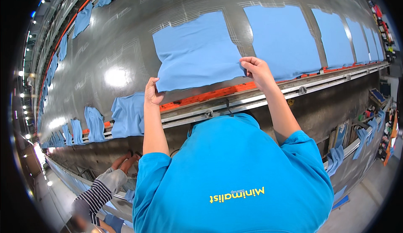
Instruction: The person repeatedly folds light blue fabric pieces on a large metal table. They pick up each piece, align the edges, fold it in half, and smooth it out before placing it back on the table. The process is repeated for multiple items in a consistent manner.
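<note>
Nearest, a bright blue shirt [231,178] filled the lower middle and hid the desk's front below the rail. At seven o'clock a co-worker's striped sleeve [98,195] showed, the hands beyond it hard to make out. The left hand [152,92] pinched the lower left corner of a blue cloth panel [195,50], and the right hand [256,69] pinched its lower right edge, fingertips covering that corner. The panel lay flat on the grey desk [117,48], above the orange strip [210,93]. More blue panels [281,38] ran off toward two o'clock, the farthest cut by the rim.
</note>
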A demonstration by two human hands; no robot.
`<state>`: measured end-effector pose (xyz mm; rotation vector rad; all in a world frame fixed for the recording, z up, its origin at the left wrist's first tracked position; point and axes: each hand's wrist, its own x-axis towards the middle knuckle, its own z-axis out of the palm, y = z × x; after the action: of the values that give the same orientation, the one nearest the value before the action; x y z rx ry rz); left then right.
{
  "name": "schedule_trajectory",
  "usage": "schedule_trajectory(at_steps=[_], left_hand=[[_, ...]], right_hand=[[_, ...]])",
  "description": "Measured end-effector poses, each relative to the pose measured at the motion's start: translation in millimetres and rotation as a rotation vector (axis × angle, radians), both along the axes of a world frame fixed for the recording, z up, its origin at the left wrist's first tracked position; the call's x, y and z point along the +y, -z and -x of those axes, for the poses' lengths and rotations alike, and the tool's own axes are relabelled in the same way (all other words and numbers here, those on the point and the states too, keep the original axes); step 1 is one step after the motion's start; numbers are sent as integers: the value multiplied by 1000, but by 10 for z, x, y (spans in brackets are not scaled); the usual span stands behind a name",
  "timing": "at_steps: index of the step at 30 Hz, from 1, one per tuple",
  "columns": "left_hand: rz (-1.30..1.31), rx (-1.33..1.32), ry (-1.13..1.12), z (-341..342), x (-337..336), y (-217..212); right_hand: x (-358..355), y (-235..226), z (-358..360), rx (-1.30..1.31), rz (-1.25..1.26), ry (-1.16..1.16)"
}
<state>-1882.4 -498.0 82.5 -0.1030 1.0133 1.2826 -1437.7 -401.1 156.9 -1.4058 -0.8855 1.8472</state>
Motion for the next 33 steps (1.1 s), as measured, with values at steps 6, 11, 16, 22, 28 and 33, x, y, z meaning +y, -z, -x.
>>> schedule_trajectory(at_steps=[6,11,16,22,28,33], left_hand=[[-28,-98,77,93,-134,99],[-82,-174,-41,-313,-82,-81],[-260,-147,-262,-310,39,-16],[-432,4,-136,166,-101,-224],[-48,577,43,145,-415,-691],[222,734,363,176,-894,-149]], right_hand=[[-43,38,14,5,14,-10],[-30,52,36,4,30,9],[72,-47,81,26,7,37],[183,-337,39,86,-39,92],[76,-303,-123,-14,-64,6],[-149,149,-354,-179,1,-165]])
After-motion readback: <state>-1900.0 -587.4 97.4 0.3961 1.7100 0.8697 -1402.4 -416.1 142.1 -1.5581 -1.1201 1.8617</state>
